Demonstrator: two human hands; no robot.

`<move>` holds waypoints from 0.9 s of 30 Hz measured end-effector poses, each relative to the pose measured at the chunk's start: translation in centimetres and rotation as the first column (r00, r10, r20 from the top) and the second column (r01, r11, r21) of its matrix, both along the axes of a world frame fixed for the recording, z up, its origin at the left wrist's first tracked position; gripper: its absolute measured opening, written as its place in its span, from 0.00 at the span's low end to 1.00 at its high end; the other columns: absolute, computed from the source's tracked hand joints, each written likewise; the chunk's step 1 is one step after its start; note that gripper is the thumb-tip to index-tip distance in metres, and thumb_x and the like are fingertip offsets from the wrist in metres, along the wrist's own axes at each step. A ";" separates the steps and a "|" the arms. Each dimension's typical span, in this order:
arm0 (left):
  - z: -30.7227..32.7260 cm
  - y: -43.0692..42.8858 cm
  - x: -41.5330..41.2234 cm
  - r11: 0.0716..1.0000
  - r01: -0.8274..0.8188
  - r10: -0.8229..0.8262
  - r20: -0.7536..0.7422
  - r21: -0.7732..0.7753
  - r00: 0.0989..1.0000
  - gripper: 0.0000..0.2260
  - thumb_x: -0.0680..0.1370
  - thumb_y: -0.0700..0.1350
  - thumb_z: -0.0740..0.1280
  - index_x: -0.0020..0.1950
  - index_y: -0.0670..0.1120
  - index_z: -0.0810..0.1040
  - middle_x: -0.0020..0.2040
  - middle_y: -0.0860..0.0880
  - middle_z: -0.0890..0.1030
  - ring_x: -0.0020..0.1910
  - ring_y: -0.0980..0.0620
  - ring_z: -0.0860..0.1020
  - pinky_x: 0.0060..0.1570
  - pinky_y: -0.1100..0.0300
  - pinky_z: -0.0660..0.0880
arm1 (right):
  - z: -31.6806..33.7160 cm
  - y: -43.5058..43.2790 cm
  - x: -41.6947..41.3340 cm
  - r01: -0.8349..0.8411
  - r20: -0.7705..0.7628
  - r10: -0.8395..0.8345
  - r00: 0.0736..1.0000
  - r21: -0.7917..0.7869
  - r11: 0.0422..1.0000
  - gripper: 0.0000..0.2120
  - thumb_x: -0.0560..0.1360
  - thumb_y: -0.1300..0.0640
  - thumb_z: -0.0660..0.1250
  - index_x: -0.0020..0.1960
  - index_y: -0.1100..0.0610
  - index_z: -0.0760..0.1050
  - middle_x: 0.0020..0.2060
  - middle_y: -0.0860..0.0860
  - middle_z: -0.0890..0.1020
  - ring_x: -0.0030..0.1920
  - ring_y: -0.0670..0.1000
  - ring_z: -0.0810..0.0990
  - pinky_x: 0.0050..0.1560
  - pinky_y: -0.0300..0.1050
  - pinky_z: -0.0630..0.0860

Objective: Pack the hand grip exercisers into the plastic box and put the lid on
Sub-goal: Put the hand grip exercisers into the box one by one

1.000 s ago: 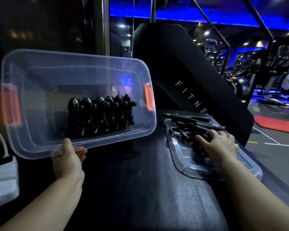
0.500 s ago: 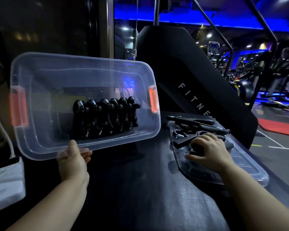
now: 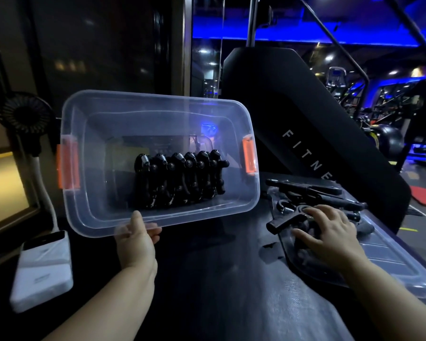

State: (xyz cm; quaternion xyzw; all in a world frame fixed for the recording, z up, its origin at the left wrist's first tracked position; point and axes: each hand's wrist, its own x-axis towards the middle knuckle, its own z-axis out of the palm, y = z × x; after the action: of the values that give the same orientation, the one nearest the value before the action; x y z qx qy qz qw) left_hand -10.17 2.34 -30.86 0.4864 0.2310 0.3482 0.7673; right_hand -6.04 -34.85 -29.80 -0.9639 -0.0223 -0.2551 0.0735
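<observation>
Six exercisers (image 3: 180, 179) stand in a row inside the box (image 3: 158, 102), resting against its lower wall, because the box is tipped up on edge with its opening toward the camera. The left hand (image 3: 135, 242) pinches the near rim, thumb inside and fingers behind. That single hold is the main risk. If the box tips further forward, the row could slide out over the rim. If the pinch slackens, the whole box could drop onto the mat (image 3: 219, 279).

A loose pile (image 3: 312, 193) of more exercisers lies on the lid (image 3: 391, 267), just right of the box. The right hand (image 3: 330, 232) lies over the pile with fingers spread and lightly bent; I cannot tell whether it has one gripped. The pile looks tangled, so lifting one may snag a spring and drag its neighbours, or the lid, toward the mat's edge. The lid cannot go on until it is cleared. A power bank (image 3: 44, 267) lies left of the box.
</observation>
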 end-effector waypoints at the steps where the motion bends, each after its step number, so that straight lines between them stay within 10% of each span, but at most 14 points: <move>1: 0.0 0.0 0.0 1.000 0.003 -0.003 -0.003 0.002 1.000 0.19 0.81 0.52 0.59 0.60 0.35 0.72 0.34 0.46 0.79 0.23 0.59 0.77 0.30 0.62 0.71 | 0.1 -0.1 0.0 0.040 -0.035 -0.039 0.999 0.023 0.999 0.39 0.63 0.23 0.52 0.68 0.43 0.70 0.67 0.48 0.70 0.69 0.53 0.63 0.66 0.57 0.63; 15: 0.2 -0.3 -0.2 1.000 -0.016 0.016 0.034 0.006 0.999 0.08 0.81 0.51 0.59 0.44 0.50 0.68 0.29 0.48 0.79 0.23 0.60 0.77 0.32 0.61 0.70 | 1.1 0.0 -0.9 -0.080 -0.230 0.066 0.971 -0.055 0.995 0.56 0.48 0.13 0.33 0.66 0.35 0.68 0.72 0.41 0.64 0.72 0.45 0.61 0.68 0.49 0.51; 23: 0.3 -0.4 -0.4 1.000 -0.017 0.017 0.037 -0.005 0.999 0.07 0.81 0.51 0.59 0.45 0.51 0.68 0.33 0.47 0.78 0.23 0.61 0.77 0.33 0.61 0.70 | 2.0 0.9 -1.7 -0.093 -0.285 0.044 0.958 -0.161 0.982 0.57 0.43 0.13 0.39 0.65 0.36 0.67 0.75 0.44 0.60 0.73 0.49 0.59 0.67 0.49 0.53; 27: 0.3 -0.4 -0.4 1.000 -0.010 0.009 0.045 0.014 0.999 0.08 0.82 0.51 0.59 0.44 0.51 0.68 0.24 0.53 0.79 0.23 0.60 0.77 0.32 0.61 0.70 | 2.2 1.4 -1.9 -0.108 -0.333 0.055 0.941 -0.142 0.984 0.49 0.46 0.17 0.58 0.63 0.37 0.69 0.70 0.43 0.66 0.70 0.51 0.62 0.65 0.49 0.57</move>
State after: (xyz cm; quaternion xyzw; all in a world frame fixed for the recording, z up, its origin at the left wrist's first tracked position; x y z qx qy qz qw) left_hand -10.59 1.97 -30.55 0.4828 0.2133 0.3645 0.7671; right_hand -7.98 -33.49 -27.55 -0.9938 -0.0698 -0.0854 0.0099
